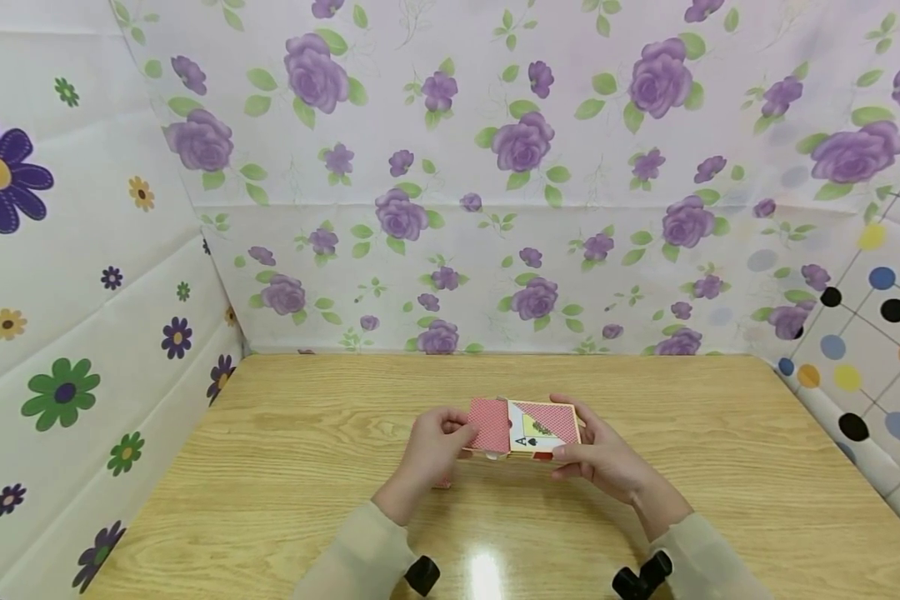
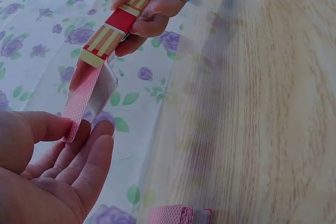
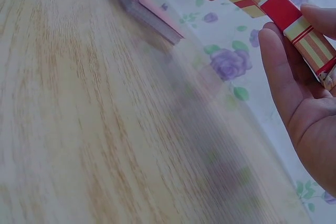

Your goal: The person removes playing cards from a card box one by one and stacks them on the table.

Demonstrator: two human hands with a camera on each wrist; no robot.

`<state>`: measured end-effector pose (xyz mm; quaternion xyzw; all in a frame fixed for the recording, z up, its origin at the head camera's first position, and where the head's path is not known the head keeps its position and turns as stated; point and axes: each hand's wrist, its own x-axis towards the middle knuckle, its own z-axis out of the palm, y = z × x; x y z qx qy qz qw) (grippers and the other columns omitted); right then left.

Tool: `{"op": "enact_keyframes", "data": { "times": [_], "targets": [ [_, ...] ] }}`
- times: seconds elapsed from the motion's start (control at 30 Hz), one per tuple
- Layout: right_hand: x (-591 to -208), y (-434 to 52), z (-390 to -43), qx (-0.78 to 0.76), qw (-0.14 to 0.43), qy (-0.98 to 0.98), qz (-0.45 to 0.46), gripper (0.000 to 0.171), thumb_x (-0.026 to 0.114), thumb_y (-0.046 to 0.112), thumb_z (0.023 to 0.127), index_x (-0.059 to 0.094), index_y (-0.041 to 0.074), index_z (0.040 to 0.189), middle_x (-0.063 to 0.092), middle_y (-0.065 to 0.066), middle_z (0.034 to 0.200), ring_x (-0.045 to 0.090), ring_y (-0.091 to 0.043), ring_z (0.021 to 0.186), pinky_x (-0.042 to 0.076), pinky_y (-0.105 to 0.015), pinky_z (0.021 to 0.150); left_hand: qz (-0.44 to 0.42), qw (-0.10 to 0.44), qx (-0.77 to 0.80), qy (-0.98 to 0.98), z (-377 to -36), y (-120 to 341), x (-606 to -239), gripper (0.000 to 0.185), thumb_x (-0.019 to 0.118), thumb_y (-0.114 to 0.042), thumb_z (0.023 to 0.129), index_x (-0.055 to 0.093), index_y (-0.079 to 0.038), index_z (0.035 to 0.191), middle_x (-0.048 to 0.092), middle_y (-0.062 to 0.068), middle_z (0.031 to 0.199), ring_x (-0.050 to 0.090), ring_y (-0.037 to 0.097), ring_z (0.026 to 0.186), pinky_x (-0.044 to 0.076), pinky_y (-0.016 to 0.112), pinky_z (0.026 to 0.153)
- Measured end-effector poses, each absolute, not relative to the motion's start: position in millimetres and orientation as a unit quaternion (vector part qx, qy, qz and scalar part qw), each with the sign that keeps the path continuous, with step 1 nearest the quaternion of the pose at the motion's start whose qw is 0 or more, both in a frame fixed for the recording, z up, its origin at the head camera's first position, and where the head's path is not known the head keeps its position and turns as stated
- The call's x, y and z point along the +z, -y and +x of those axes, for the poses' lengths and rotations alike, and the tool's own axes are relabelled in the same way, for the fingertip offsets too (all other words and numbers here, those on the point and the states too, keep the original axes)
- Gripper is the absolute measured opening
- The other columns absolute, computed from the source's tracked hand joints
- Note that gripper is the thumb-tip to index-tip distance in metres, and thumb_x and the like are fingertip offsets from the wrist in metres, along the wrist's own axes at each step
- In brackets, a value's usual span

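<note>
Above the middle of the wooden table [image 1: 285, 467], my right hand [image 1: 579, 433] grips a playing-card box [image 1: 546, 427] printed with an ace, with red and yellow striped sides [image 2: 113, 30]. My left hand [image 1: 457, 433] pinches a small packet of red-backed cards [image 1: 489, 425] at the box's open end [image 2: 84, 98]. The open flap stands beside the packet. In the right wrist view the box [image 3: 283, 14] lies across my right fingers [image 3: 275, 66]. A second stack of red-backed cards [image 3: 149, 11] lies flat on the table below my left hand [image 2: 178, 216].
Floral sheets wall the table at the back [image 1: 495, 250] and left [image 1: 82, 333]; a dotted sheet [image 1: 862, 350] closes the right side. Bare wood [image 1: 720, 500] lies on both sides of the hands.
</note>
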<state>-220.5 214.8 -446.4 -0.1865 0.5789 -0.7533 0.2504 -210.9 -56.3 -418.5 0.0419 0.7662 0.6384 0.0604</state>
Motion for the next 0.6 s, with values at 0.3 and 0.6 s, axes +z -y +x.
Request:
{"op": "enact_keyframes", "data": {
  "times": [0.3,0.6],
  "targets": [
    [-444.7,-214.6,-219.5,-0.752,0.249,-0.579,-0.192,0.083,0.057,-0.001,0.090,0.004,0.022,0.151,0.058,-0.011,0.126,0.065,-0.027,0.104,0.057,-0.036,0.076,0.062,0.057,0.650,-0.756,-212.0,62.9,-415.1,0.023,0.056,-0.010,0.094,0.057,0.007,0.111,0.066,0.019,0.093,0.070,0.026,0.078,0.058,0.035,0.066],
    [-445.9,-215.7,-219.9,-0.749,0.240,-0.586,-0.196,0.083,0.058,-0.002,0.090,0.006,0.019,0.151,0.059,-0.008,0.125,0.065,-0.023,0.104,0.057,-0.037,0.076,0.058,0.034,0.643,-0.762,-212.1,68.5,-411.0,0.023,0.057,-0.009,0.094,0.058,0.006,0.111,0.067,0.018,0.090,0.069,0.027,0.074,0.057,0.031,0.062]
  ]
}}
